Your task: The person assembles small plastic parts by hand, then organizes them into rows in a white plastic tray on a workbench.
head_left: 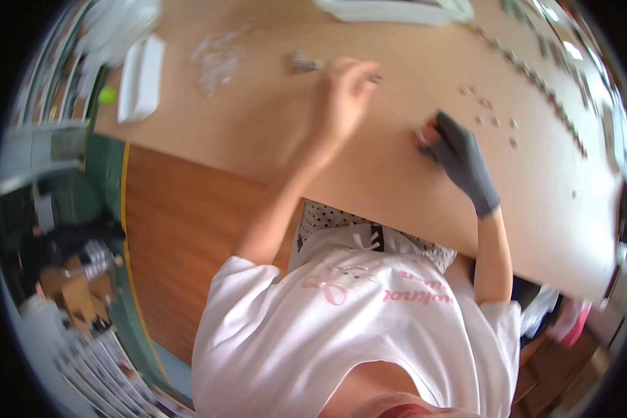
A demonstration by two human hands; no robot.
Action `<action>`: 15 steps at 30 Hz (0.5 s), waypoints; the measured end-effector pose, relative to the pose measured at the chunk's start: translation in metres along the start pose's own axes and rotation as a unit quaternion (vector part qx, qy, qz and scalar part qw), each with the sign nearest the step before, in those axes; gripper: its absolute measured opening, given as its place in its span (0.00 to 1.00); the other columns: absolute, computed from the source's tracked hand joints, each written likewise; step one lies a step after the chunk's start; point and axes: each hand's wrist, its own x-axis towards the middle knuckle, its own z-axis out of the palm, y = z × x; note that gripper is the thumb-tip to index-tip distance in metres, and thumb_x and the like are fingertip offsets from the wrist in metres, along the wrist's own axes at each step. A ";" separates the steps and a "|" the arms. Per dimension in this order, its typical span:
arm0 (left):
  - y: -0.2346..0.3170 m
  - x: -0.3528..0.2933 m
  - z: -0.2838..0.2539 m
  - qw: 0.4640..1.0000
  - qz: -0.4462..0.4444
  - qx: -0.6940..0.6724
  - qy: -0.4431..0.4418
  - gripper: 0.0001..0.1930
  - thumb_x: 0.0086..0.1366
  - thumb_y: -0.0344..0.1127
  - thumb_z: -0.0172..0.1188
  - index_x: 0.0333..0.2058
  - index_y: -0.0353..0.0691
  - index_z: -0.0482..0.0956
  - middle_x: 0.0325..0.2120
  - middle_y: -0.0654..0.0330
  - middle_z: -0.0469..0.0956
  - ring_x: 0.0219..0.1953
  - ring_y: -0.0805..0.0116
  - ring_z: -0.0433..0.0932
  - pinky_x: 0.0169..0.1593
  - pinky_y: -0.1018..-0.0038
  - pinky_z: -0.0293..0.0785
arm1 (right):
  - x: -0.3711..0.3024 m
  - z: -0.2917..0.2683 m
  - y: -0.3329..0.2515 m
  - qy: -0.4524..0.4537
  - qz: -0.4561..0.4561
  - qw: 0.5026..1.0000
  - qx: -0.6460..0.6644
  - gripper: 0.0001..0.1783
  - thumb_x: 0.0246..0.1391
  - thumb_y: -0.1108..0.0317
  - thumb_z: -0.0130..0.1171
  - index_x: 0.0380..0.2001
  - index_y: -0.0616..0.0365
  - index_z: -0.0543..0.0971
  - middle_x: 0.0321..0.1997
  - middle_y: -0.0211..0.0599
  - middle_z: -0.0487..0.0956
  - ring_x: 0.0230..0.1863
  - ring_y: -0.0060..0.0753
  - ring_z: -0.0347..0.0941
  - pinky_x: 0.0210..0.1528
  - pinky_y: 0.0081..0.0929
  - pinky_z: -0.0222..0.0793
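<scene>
A small metal part [304, 63] near the counter's [369, 174] far edge is reached by the bare left hand [345, 94], fingers curled, grip unclear. A small reddish piece [425, 132] is pinched in the gloved right hand [460, 157]. Sorting seems underway; a careful pinch is needed.

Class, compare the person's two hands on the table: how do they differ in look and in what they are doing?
The left hand is bare; the right hand wears a dark grey glove. The left hand reaches further up the table, fingertips at a small metal part; the right hand lies nearer, on a small reddish thing. Both rest on the table.
</scene>
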 end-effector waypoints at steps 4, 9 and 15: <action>0.023 0.018 0.003 0.996 0.017 0.051 -0.072 0.16 0.56 0.32 0.70 0.43 0.35 0.81 0.40 0.56 0.79 0.45 0.57 0.76 0.47 0.62 0.74 | 0.007 -0.024 0.026 0.131 -0.021 0.991 0.017 0.12 0.65 0.63 0.51 0.36 0.63 0.72 0.28 0.36 0.80 0.31 0.22 0.80 0.36 0.22 0.72; 0.016 0.003 0.007 0.991 -0.036 0.039 -0.123 0.14 0.59 0.27 0.67 0.44 0.39 0.82 0.39 0.62 0.78 0.40 0.68 0.77 0.42 0.73 0.77 | -0.004 -0.008 0.021 0.149 -0.032 0.988 0.006 0.10 0.62 0.64 0.53 0.34 0.60 0.73 0.24 0.39 0.79 0.26 0.31 0.78 0.33 0.28 0.71; 0.057 -0.041 -0.015 0.976 -0.084 -0.034 -0.196 0.16 0.57 0.20 0.64 0.45 0.39 0.83 0.37 0.61 0.78 0.41 0.66 0.77 0.46 0.72 0.77 | -0.016 0.011 -0.001 0.068 0.053 0.996 -0.038 0.10 0.60 0.63 0.55 0.34 0.59 0.73 0.19 0.43 0.74 0.22 0.44 0.73 0.28 0.35 0.67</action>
